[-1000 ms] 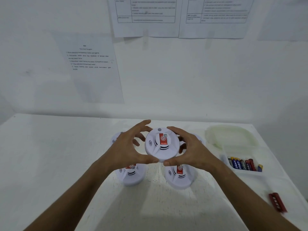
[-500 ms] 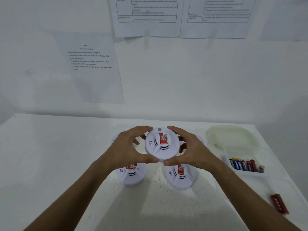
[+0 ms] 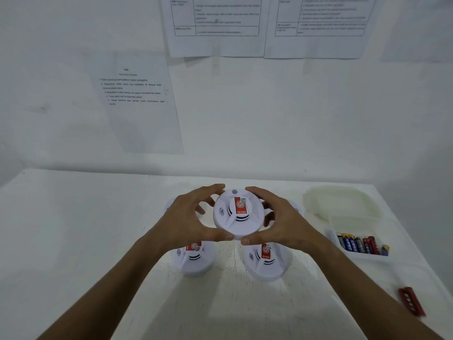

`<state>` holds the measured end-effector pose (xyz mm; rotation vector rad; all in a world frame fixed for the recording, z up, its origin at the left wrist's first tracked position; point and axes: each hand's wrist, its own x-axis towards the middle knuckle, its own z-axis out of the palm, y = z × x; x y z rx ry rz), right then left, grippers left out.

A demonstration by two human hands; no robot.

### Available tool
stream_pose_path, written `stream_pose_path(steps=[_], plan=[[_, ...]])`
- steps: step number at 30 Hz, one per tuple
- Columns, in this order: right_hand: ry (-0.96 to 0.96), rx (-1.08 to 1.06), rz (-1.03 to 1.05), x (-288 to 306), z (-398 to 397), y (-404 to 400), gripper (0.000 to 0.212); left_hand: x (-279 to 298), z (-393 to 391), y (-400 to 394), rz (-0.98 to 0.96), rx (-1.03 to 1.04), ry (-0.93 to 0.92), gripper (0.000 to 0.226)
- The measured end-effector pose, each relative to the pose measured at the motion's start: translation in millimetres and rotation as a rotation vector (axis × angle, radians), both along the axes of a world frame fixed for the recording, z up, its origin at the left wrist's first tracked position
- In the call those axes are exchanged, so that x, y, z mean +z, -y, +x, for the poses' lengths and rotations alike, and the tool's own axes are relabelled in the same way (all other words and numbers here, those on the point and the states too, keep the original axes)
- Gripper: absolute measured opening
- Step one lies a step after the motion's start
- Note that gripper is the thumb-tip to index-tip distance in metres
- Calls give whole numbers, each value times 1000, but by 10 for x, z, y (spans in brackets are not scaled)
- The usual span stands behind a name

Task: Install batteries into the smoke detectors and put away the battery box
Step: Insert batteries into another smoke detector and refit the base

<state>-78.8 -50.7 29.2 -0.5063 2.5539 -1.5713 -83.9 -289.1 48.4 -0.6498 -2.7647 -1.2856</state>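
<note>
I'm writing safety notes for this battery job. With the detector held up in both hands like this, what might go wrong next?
1. The held smoke detector is gripped only at its rim by the left hand and right hand; if it slips, it would likely fall onto the two detectors on the table below.
2. The open battery box sits near the table's right edge, close to the right forearm; a sideways elbow move might knock it.

Batteries (image 3: 362,245) in box (image 3: 329,235), right of two tabletop detectors (image 3: 193,262).
</note>
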Motion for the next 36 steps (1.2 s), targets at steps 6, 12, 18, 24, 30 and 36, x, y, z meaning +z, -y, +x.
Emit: stream_pose_path(steps=[6, 12, 18, 24, 30, 36], plan=[[-3, 19, 28, -14, -109, -5, 95, -43, -114, 43, -1, -1, 14, 89], [6, 17, 225, -97, -483, 23, 94, -173, -422, 5, -94, -10, 84, 109], [56, 5, 353, -354, -797, 52, 101, -424, -762, -38, -222, -2, 131, 115], [168, -12, 357, -527, -874, 111, 102, -542, -921, -94, -336, 46, 268, 118], [210, -30, 347, -644, -905, 164, 102, -683, -1047, -102, -486, 51, 308, 120], [226, -22, 371, -658, -929, 152, 104, -681, -1050, -136, -523, -20, 248, 115]])
